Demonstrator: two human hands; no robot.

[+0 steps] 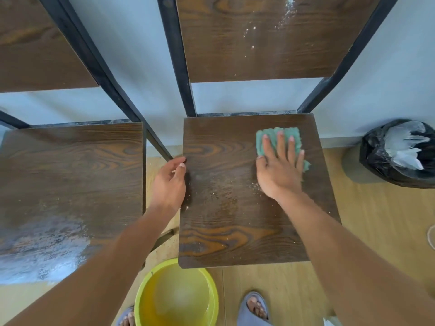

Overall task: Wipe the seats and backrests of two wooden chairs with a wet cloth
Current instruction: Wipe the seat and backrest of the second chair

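Note:
Two dark wooden chairs with black metal frames stand side by side against a pale wall. On the right chair's seat [230, 215], my right hand [279, 168] lies flat with spread fingers, pressing a green cloth [277, 138] onto the far right part. White crumbs and dust speckle the seat's middle. My left hand [169, 182] grips the seat's left edge. The right backrest [259, 36] carries white specks near its top. The left chair's seat [70, 184] has a wet, whitish smear at its near left; its backrest [33, 48] is at the top left.
A yellow basin [176, 297] holding water sits on the wooden floor just in front of the right chair, between my sandalled feet [255, 307]. A bin lined with a black bag [400, 154] stands right of the chair, by the wall.

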